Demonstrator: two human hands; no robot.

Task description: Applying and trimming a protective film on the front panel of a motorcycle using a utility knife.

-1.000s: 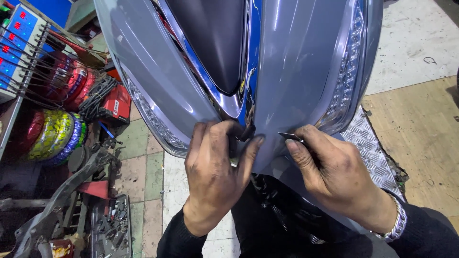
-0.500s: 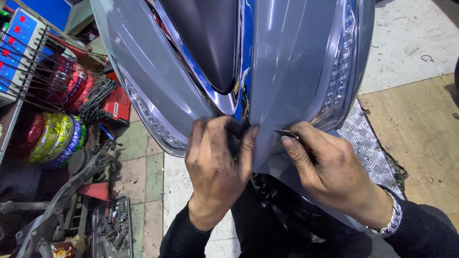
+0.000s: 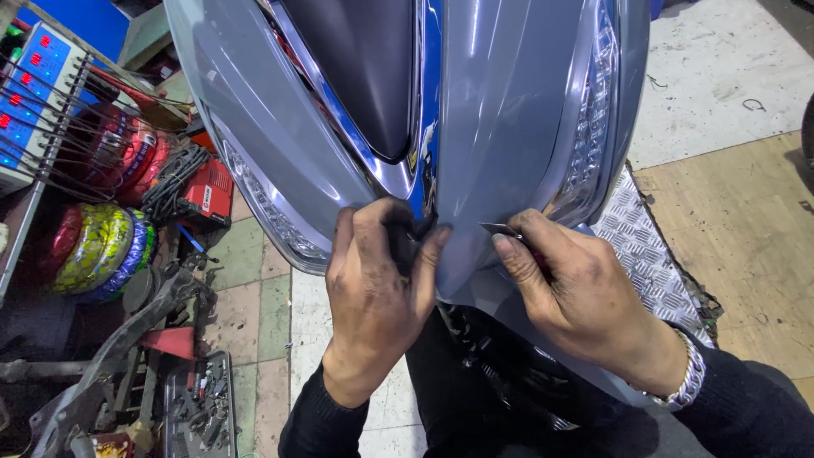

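Across the upper middle of the view stands the front panel (image 3: 509,127) of a scooter, glossy grey-blue plastic with a dark pointed centre piece (image 3: 365,76) edged in chrome, a narrow bright blue strip (image 3: 430,102) running down beside it, and a long clear headlight strip (image 3: 593,136) down the right side. A matching light strip (image 3: 271,212) runs along the left edge. The grey panel narrows toward its near end, where both hands meet it.

At that near tip, the left hand (image 3: 373,297) lies curled over the seam where the chrome and the blue strip come down, its fingers (image 3: 365,229) bent and pressed against the panel, the thumb (image 3: 428,263) set on the grey surface just right of the seam. It closes on the panel's edge rather than on any loose thing.

Just to the right, the right hand (image 3: 577,297) pinches a thin, flat metal blade (image 3: 498,229) between thumb and bent fingers, its tip touching the grey panel near the left thumb. A metal watch band (image 3: 688,377) circles the right wrist.
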